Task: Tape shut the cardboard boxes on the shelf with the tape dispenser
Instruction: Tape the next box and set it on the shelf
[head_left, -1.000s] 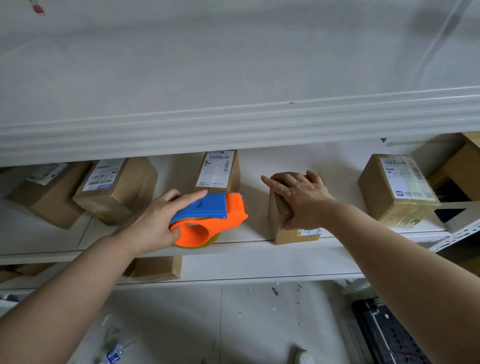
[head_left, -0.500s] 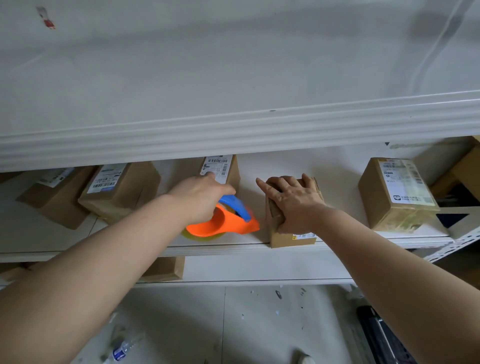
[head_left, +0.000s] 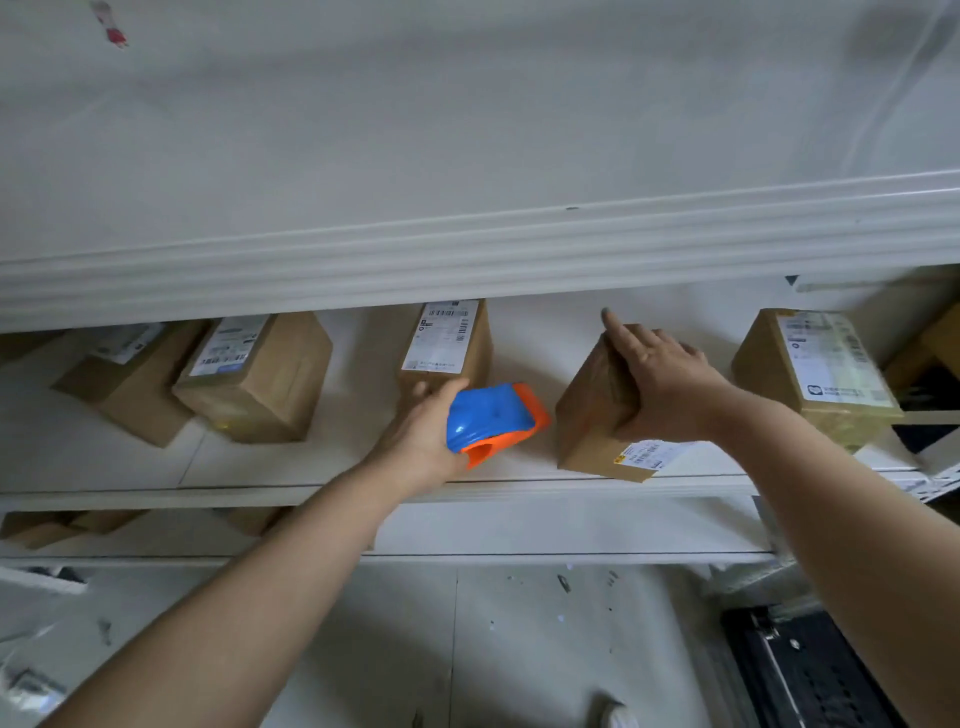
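Your left hand (head_left: 423, 434) reaches up and forward from the lower left, forearm stretched toward the white shelf (head_left: 260, 467), with the wrist bent back. Its fingers are wrapped around the blue-and-orange tape dispenser (head_left: 493, 421), thumb up along the far side, blue body facing you and the orange end pointing right. The dispenser sits low over the shelf surface, just beside the small cardboard box (head_left: 597, 421) at the shelf's front edge, apart from it by a narrow gap.

Your right hand (head_left: 660, 384) comes in from the lower right, arm extended, palm pressed down on the top of that small box. The fingers are spread and curled over the top, with the index finger pointing out straight past the box's far edge. The box is tilted, one corner toward you, a label (head_left: 644, 452) on its front lower side.

Behind the dispenser stands a labelled box (head_left: 452, 343); further left lies another labelled box (head_left: 254, 379), and one more (head_left: 821, 374) sits to the right.
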